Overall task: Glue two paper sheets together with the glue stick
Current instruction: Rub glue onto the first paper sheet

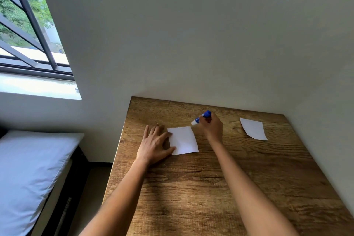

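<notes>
Wooden table (210,188) fills my view. My right hand (212,126) grips the glue stick (201,118), at one o'clock of the near paper (183,141). My flat, spread left hand (153,145) pins its nine o'clock edge; paper is light and slides. Second sheet (252,128) lies well apart at three o'clock.

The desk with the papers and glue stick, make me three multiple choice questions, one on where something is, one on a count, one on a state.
1. Where is the second paper sheet?
A. right of the right hand, lying alone
B. under the left hand
C. on the pillow

2. How many paper sheets lie on the desk?
A. one
B. two
C. four

3. What is the left hand doing?
A. holding the glue stick
B. pressing flat on the near sheet's left edge
C. hanging off the desk

Answers: 1 A, the sheet sits apart at the desk's right. 2 B, only two white sheets show. 3 B, its fingers rest on that edge while the right hand grips the glue stick.
</notes>
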Available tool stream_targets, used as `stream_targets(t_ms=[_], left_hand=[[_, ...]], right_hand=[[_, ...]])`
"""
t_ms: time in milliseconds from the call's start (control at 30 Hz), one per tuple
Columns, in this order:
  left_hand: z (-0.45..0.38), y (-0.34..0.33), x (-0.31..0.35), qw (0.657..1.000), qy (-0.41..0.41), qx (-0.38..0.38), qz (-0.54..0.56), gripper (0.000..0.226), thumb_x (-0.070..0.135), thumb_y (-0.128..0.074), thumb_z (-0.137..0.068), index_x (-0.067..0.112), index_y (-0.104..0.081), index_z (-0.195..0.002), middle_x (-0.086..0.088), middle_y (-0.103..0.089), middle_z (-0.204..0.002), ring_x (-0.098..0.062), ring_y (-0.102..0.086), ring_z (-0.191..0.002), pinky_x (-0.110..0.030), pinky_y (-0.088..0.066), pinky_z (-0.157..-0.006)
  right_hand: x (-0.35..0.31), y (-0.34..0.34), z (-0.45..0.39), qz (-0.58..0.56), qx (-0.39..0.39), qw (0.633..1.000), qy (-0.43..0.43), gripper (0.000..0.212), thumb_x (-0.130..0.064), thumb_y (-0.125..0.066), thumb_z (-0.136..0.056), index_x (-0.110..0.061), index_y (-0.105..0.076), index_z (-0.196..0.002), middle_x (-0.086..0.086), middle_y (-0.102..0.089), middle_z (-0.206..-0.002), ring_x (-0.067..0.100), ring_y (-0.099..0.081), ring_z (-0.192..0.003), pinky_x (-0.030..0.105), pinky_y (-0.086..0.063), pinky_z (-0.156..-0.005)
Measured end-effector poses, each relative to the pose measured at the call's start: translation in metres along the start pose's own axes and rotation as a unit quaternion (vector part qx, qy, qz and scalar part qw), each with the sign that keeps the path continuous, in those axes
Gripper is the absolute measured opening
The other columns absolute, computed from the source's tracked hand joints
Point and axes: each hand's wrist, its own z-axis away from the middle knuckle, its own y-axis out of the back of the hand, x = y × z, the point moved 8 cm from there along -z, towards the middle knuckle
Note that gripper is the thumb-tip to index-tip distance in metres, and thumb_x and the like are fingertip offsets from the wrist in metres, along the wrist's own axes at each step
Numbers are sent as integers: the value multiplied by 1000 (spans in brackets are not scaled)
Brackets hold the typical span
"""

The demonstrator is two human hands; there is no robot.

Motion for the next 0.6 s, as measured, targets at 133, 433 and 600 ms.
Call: stream_targets(t_ms=[133, 433, 600], left_hand=[[-2, 2, -2, 999, 7, -6, 35, 58, 60, -53, -78, 29, -46, -126, -3, -36, -141, -23, -27, -136, -47, -1, -119], [-9, 8, -4, 993, 44, -2, 109, 73, 47, -73, -66, 19, -37, -123, -5, -41, -130, -24, -34, -127, -46, -9, -117], [-14, 16, -10, 992, 53, 27, 113, 77, 59, -61, -69, 23, -34, -132, -9, -27, -145, -30, -23, -137, -51, -11, -117]], right_hand=[[-1, 8, -1, -11, -5, 1000, 9, 6, -14, -57, -87, -10, -55, -85, 5, -57, -78, 16, -52, -70, 17, -37, -58], [-7, -12, 0, 9, -72, 996, 47, 3, -15, -59, -86, -15, -57, -85, 1, -59, -79, 11, -53, -68, 17, -40, -61], [-8, -19, -3, 10, -88, 995, 55, 8, -15, -60, -86, -11, -60, -93, 2, -62, -84, 13, -56, -75, 21, -43, -66]])
